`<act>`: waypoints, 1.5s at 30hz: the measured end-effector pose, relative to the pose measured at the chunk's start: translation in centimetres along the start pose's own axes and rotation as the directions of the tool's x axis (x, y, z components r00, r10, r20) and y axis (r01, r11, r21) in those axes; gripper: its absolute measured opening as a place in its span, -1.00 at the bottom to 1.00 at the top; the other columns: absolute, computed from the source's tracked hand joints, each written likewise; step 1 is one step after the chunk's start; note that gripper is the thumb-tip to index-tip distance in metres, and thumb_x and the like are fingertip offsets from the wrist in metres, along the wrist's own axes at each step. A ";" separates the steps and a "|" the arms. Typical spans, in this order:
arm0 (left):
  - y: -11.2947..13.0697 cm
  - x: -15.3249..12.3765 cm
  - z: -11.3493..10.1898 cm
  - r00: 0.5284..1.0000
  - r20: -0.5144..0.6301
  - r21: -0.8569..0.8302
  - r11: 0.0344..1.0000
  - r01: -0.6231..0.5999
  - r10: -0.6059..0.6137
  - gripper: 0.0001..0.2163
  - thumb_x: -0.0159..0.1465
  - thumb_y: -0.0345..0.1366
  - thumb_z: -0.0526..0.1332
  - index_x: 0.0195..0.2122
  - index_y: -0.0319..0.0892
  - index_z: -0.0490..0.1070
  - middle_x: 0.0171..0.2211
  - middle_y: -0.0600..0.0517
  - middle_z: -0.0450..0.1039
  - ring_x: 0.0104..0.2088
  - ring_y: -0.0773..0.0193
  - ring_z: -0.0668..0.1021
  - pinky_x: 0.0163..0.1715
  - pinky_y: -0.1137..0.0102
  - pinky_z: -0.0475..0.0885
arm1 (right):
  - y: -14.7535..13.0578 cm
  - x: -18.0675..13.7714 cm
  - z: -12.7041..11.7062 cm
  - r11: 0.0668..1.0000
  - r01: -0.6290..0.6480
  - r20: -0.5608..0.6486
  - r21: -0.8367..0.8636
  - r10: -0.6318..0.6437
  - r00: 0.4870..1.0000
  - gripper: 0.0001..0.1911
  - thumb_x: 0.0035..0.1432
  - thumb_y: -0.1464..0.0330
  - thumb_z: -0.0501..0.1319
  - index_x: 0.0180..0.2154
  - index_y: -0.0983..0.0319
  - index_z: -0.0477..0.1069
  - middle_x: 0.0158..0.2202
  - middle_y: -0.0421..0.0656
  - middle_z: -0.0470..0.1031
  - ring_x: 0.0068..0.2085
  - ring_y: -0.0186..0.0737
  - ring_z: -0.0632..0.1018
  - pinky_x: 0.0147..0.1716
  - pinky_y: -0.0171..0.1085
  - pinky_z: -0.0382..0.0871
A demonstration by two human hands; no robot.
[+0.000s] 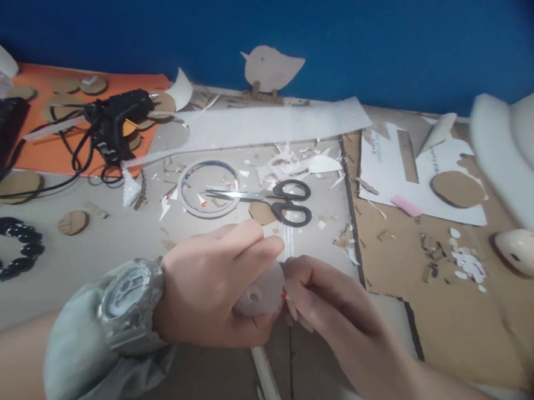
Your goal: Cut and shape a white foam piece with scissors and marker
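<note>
My left hand (216, 287), with a grey watch (127, 303) on its wrist, is closed round a small pale rounded piece (261, 293) with a tiny hole in it. My right hand (328, 303) meets it from the right, fingertips pinched against the same piece. A white stick (267, 381) runs down from under the hands toward the near edge. Black-handled scissors (271, 200) lie just beyond the hands, beside a clear tape ring (208, 187).
A black glue gun with its cord (113, 124) lies on orange paper (48, 144) at far left. A cardboard bird (270, 67) stands against the blue wall. Brown cardboard (445, 307), white paper, a pink eraser (406, 205) and scraps cover the right. Black beads (15, 248) lie at left.
</note>
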State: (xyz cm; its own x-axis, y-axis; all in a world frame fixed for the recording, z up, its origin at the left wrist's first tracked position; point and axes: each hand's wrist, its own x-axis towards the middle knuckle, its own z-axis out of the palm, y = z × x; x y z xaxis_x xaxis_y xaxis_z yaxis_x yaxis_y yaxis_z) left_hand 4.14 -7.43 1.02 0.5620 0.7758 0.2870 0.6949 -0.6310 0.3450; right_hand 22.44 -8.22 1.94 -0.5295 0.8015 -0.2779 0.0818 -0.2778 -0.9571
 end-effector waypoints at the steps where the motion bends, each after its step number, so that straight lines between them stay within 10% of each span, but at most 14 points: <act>1: 0.0 0.0 0.0 1.000 0.003 -0.002 1.000 0.006 -0.006 -0.64 0.06 -0.16 0.16 -0.13 -0.20 0.26 -0.29 -0.01 0.39 -0.42 0.21 0.48 -0.57 0.35 0.32 | 0.0 0.0 -0.1 1.000 -0.013 0.010 -0.009 0.013 1.000 -0.73 0.26 0.44 -0.03 -0.51 0.19 0.13 -0.57 -0.32 0.06 -0.52 -0.36 0.11 -0.57 -0.36 -0.01; 45: 0.1 0.3 -0.4 0.991 0.125 -0.154 0.985 0.075 -0.056 -0.74 0.02 -0.20 0.15 -0.24 -0.14 0.30 -0.39 0.04 0.32 -0.48 0.25 0.41 -0.55 0.33 0.34 | 0.5 -0.1 -0.2 0.953 0.006 -0.012 -0.303 -0.010 1.000 -0.77 0.30 0.38 -0.04 -0.44 0.17 0.19 -0.53 -0.28 0.19 -0.47 -0.31 0.31 -0.54 -0.33 0.14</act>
State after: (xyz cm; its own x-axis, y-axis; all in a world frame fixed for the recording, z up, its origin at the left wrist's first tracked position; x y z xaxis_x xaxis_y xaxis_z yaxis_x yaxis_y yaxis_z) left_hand 4.21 -7.29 1.47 0.5741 0.8043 0.1531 0.6575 -0.5644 0.4991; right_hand 22.69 -8.33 1.46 -0.5205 0.8103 -0.2691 0.3306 -0.0993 -0.9385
